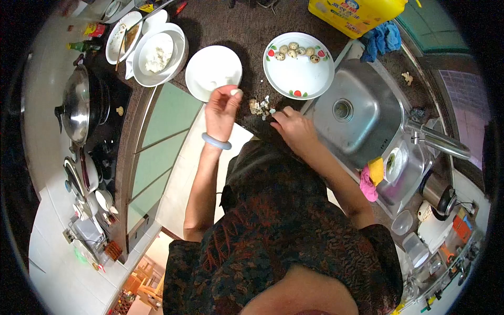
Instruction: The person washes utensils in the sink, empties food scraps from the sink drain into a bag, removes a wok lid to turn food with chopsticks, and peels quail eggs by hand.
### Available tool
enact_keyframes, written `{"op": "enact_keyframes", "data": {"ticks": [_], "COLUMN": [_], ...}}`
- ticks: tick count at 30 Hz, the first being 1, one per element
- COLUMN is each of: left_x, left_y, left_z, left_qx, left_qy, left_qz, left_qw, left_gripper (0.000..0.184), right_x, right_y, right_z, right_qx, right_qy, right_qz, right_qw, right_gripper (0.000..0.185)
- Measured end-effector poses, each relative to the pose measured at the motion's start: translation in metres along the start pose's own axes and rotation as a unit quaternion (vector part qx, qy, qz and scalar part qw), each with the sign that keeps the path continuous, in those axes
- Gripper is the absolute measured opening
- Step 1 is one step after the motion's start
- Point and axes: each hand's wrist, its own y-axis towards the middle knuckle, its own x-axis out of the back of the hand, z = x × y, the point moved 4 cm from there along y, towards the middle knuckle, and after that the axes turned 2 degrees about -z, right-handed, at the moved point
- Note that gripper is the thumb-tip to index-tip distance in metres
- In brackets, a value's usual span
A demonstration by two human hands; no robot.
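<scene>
My left hand [221, 111], with a bangle at the wrist, is closed on a small peeled white egg [235, 92] at the near edge of a white bowl [213, 65]. Pale egg shapes lie inside that bowl. To the right, the fingers of my right hand [292, 126] pinch a small bit of eggshell beside a pile of broken shells [260, 107] on the dark counter. Beyond my right hand, a white plate with red fruit patterns [296, 79] holds several speckled eggs [298, 51] near its far side.
A steel sink [349, 100] with a faucet [438, 140] lies at the right. Stacked bowls [160, 55] stand at the upper left, near a lidded wok [76, 105] on the stove. A yellow jug [354, 14] and blue cloth [381, 41] sit behind the sink.
</scene>
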Motion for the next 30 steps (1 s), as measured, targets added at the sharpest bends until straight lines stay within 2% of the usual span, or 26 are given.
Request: {"op": "enact_keyframes", "data": {"ticks": [2,4,6,8,9,11,12,13,14,16,18,20,22,24,26,27,28,30], "left_x": [0.019,0.030,0.039,0.046,0.046,0.045,0.044,0.043,0.044,0.041,0.039,0.040,0.048,0.062,0.069,0.072,0.075,0.074], "left_y": [0.021,0.044,0.068,0.090,0.097,0.102,0.106,0.109,0.111,0.114,0.111,0.108,0.107,0.101,0.084,0.072,0.061,0.037], "left_z": [-0.016,-0.028,-0.020,-0.002,0.006,0.010,0.013,0.015,0.019,0.025,0.022,0.017,0.010,-0.002,-0.020,-0.033,-0.041,-0.047], "left_qx": [-0.071,-0.147,-0.199,-0.204,-0.205,-0.223,-0.236,-0.260,-0.262,-0.195,-0.209,-0.189,-0.157,-0.172,-0.165,-0.161,-0.156,-0.176], "left_qy": [0.189,0.328,0.410,0.443,0.475,0.506,0.538,0.553,0.553,0.580,0.585,0.555,0.544,0.471,0.453,0.432,0.411,0.410], "left_qz": [-0.067,-0.094,-0.053,-0.028,-0.005,0.014,0.033,0.040,0.040,0.075,0.076,0.084,0.069,0.009,-0.024,-0.053,-0.081,-0.085], "left_qw": [0.977,0.928,0.889,0.873,0.856,0.833,0.809,0.790,0.790,0.787,0.780,0.805,0.822,0.865,0.876,0.886,0.895,0.891], "left_gripper": [0.020,0.020,0.024,0.024,0.025,0.023,0.021,0.018,0.018,0.015,0.015,0.017,0.022,0.025,0.023,0.022,0.020,0.017], "right_x": [0.008,0.012,0.016,0.018,0.012,-0.005,-0.001,-0.007,-0.013,-0.009,0.000,-0.007,-0.017,-0.025,-0.028,-0.016,-0.006,0.008], "right_y": [0.003,0.012,0.027,0.038,0.043,0.049,0.056,0.061,0.066,0.082,0.101,0.115,0.122,0.121,0.113,0.106,0.102,0.089], "right_z": [0.001,-0.019,-0.039,-0.056,-0.065,-0.080,-0.076,-0.074,-0.070,-0.064,-0.062,-0.066,-0.068,-0.071,-0.076,-0.068,-0.056,-0.031], "right_qx": [-0.009,-0.030,-0.099,-0.060,-0.059,-0.113,-0.111,-0.139,-0.167,-0.158,-0.106,-0.107,-0.069,-0.071,-0.086,-0.031,-0.029,-0.077], "right_qy": [0.035,0.040,-0.028,-0.099,-0.101,-0.169,-0.170,-0.132,-0.092,-0.097,-0.110,-0.104,-0.138,-0.156,-0.155,-0.142,-0.141,-0.048], "right_qz": [-0.038,-0.120,-0.103,-0.186,-0.191,-0.117,-0.122,-0.033,0.057,0.037,-0.114,-0.103,-0.098,-0.082,-0.070,-0.127,-0.124,-0.080], "right_qw": [0.999,0.991,0.989,0.976,0.975,0.972,0.971,0.981,0.980,0.982,0.982,0.983,0.983,0.982,0.982,0.981,0.982,0.993], "right_gripper": [0.011,0.009,0.005,0.011,0.011,0.017,0.017,0.019,0.022,0.022,0.021,0.022,0.024,0.024,0.023,0.021,0.021,0.021]}}
